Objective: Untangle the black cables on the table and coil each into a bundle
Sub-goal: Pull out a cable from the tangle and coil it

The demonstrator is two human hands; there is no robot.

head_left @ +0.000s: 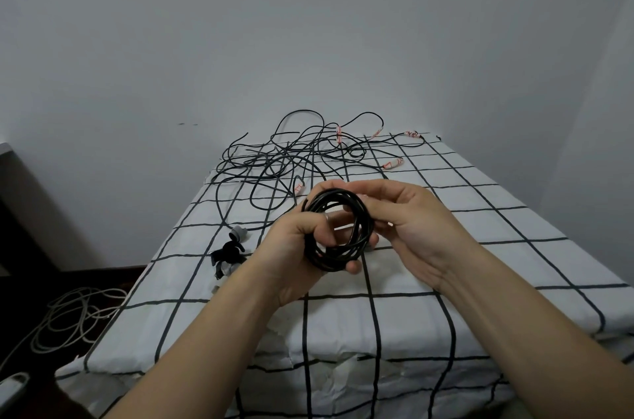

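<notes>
left hand point(302, 247) grips the coiled black rubber cable bundle point(338, 229) so loops stay stacked | right hand point(408, 223) pinches its far rim, steadying | tangled black cables point(288, 157) wait behind

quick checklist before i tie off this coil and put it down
1. Left hand grips the coil firmly: ok.
2. Right hand holds the coil's far side: ok.
3. Coil's loose end tucked in: cannot tell.
4. Coil free of the tangle at the far end: cannot tell, strands run behind the hands.
5. Black and grey straps on the cloth left of the hands, looking reachable: ok.
6. Other cables sorted: not ok.
</notes>
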